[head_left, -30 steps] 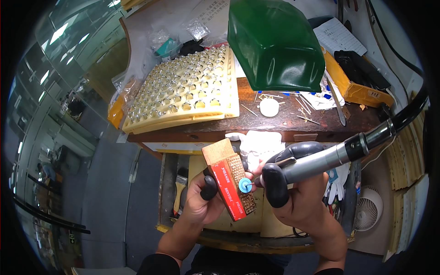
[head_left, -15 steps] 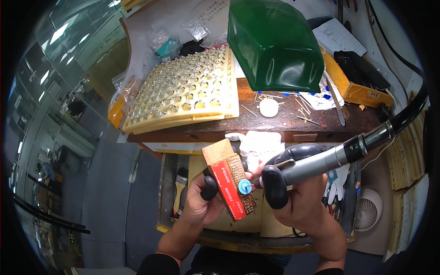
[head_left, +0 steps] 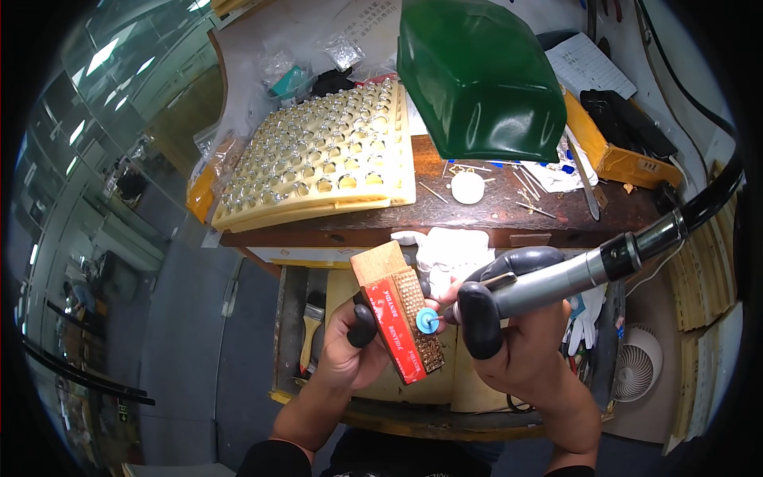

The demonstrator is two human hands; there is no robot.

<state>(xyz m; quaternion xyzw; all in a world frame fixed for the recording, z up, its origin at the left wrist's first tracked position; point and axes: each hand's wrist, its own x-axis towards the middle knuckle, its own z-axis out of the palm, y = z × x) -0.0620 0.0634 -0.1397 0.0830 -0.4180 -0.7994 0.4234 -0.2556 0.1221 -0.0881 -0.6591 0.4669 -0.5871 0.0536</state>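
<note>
My left hand (head_left: 354, 350) is closed round a wooden block (head_left: 377, 265) with red tape along one side and a rough, studded face. A black finger cot covers one of its fingertips. In my right hand (head_left: 520, 342), with black cots on the thumb and a finger, is a grey rotary handpiece (head_left: 548, 286), its dark cable leading off to the upper right. A small light-blue disc (head_left: 427, 320) on the handpiece's tip lies against or just over the studded face; I cannot tell which. White cloth (head_left: 453, 258) shows just beyond the block.
On the bench, a cream tray (head_left: 342, 205) holds many rings at the left. A green hood (head_left: 485, 87) stands behind a white round piece (head_left: 467, 188) and thin metal tools. Below, the open drawer (head_left: 358, 417) contains a brush (head_left: 311, 334). A fan (head_left: 638, 362) is at the right.
The block's taped side has turned slightly in my left hand. The handpiece and disc have shifted a little to the right and up. Both grips stay the same.
</note>
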